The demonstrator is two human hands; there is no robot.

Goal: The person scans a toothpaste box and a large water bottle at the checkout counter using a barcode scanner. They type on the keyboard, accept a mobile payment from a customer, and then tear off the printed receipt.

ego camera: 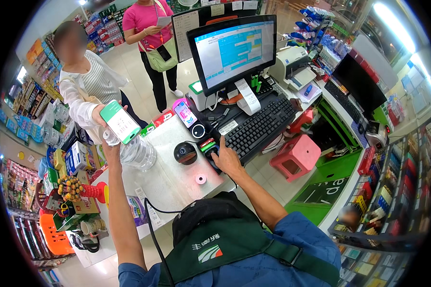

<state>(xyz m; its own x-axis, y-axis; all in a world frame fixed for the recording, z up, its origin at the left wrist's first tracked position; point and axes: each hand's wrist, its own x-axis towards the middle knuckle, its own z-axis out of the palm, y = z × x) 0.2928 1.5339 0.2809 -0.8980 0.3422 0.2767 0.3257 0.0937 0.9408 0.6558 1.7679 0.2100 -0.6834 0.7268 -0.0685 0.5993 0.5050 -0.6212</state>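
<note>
My left hand (111, 150) reaches out at the neck of a large clear plastic water jug (142, 154) on the white counter; its fingers seem closed around the neck, partly hidden by a phone. Another person's hand (100, 114) holds out that smartphone (120, 122), its screen green and white, over the jug. My right hand (227, 158) is over a small black device (210, 165), thumb against it and index finger stretched to the near edge of a black keyboard (260, 125). Green and red lighters (207, 144) lie just beyond the thumb.
A round black scanner (185, 153) and a paper roll (200, 179) sit on the counter (172, 179). Behind the keyboard stands a monitor (235, 53), with a curling receipt (249, 98) below it. A pink stool (295, 158) is at right. Another person (147, 21) stands beyond the counter.
</note>
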